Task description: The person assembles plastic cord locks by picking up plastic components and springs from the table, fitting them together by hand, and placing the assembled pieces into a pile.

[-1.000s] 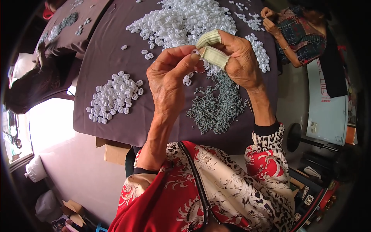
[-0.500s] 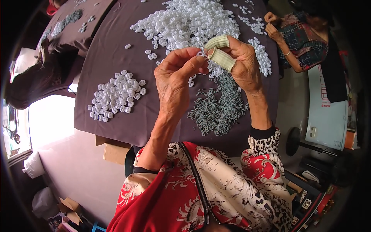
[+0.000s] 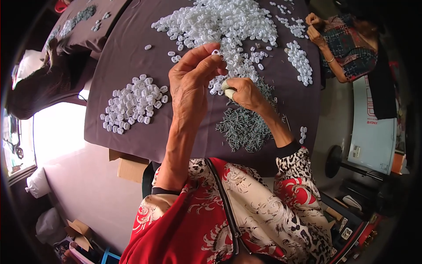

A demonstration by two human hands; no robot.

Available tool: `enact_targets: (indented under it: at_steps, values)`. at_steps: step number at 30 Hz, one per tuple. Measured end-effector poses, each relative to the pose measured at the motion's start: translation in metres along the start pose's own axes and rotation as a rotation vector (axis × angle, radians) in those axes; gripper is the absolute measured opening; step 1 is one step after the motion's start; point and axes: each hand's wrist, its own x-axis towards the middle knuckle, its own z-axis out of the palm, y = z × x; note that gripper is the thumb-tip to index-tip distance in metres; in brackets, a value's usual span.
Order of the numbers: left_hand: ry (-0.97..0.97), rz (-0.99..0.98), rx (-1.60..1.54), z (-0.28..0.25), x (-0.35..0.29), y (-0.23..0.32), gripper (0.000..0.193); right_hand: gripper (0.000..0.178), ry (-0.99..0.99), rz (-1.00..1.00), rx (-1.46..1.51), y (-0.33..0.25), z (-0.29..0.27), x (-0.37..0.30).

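Between thumb and fingertips my left hand [image 3: 190, 77] pinches a small white oval plastic piece [image 3: 216, 52] with a hole in it, held above the table. My right hand [image 3: 247, 93] is lower, with pale yellow ribbed covers [image 3: 228, 89] on its thumb and forefinger. Those fingertips are closed together at the seam between the large heap of white plastic pieces [image 3: 220, 22] and a spread of small grey screw-like pins [image 3: 244, 130]. Whatever they pinch is hidden. A separate pile of white pieces [image 3: 134, 105] lies to the left.
A dark cloth covers the table [image 3: 116, 61]. More white pieces [image 3: 300, 64] are grouped at the right, and a few [image 3: 303, 134] lie near the right edge. Across the far right corner, another person's hands [image 3: 313, 28] are raised. A cardboard box [image 3: 131, 170] sits under the front edge.
My right hand has parted from the left and come down toward the grey pins, its covered fingertips lowered. My left hand still holds the white piece and has shifted slightly left.
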Motion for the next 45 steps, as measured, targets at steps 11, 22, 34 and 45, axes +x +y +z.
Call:
enact_targets:
  at_steps: [11,22,34,45]
  values:
    - [-0.009,-0.022,-0.024,-0.005,0.000,-0.002,0.016,0.013,-0.026,-0.155,-0.295,0.008,0.019,0.002]
    - [0.011,-0.050,-0.002,-0.006,0.000,-0.006,0.013,0.009,0.041,-0.017,-0.063,0.020,0.014,-0.002]
    - [-0.030,-0.157,0.074,0.002,-0.004,-0.024,0.010,0.029,0.249,-0.107,0.249,-0.056,-0.080,0.004]
    - [-0.004,-0.131,0.029,0.012,-0.007,-0.031,0.014,0.031,0.289,-0.146,0.113,-0.068,-0.077,0.002]
